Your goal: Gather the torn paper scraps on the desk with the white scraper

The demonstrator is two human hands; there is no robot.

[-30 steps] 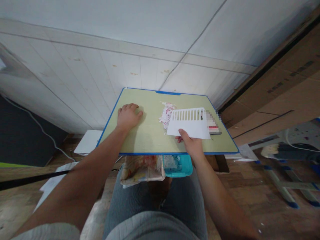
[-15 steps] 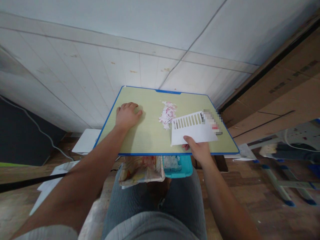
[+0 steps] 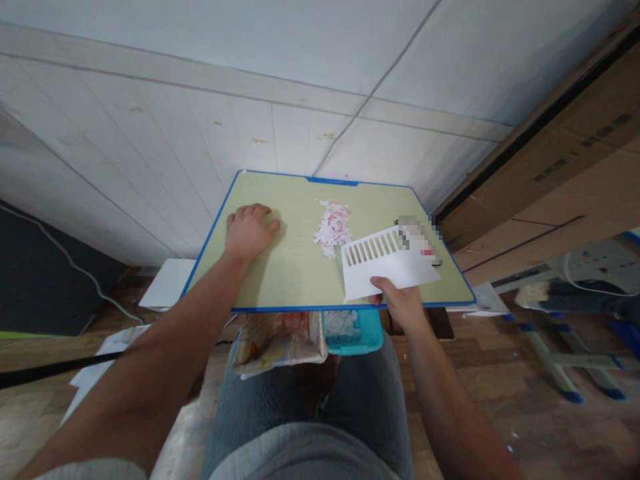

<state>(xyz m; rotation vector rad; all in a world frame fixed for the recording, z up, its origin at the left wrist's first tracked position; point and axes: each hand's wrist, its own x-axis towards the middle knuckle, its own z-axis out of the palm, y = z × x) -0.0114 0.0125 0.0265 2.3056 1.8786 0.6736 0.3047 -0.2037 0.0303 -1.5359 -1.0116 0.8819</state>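
Observation:
My left hand (image 3: 251,230) rests on the left part of the small table (image 3: 290,267), fingers spread and nothing in them. Near the table's front edge, my right hand (image 3: 397,299) grips a white paper sheet (image 3: 367,277) by its lower edge, thumb on top. A row of several long slots is cut along the far side of the sheet. Just beyond its left corner lies a loose pile of white and pink paper scraps (image 3: 333,230). A pixelated item (image 3: 420,240) sits by the sheet's right end; I cannot make out what it is.
Under the table's front edge are an open bag (image 3: 280,360) and a turquoise tub (image 3: 367,340) with pale bits inside, both at my lap. Behind the table stands a white wall (image 3: 175,120) with a cable. Cardboard boxes (image 3: 550,193) stand at the right.
My right hand has drawn the slotted sheet slightly toward me and to the right over the table. My left hand stays in its place. The view has shifted a little.

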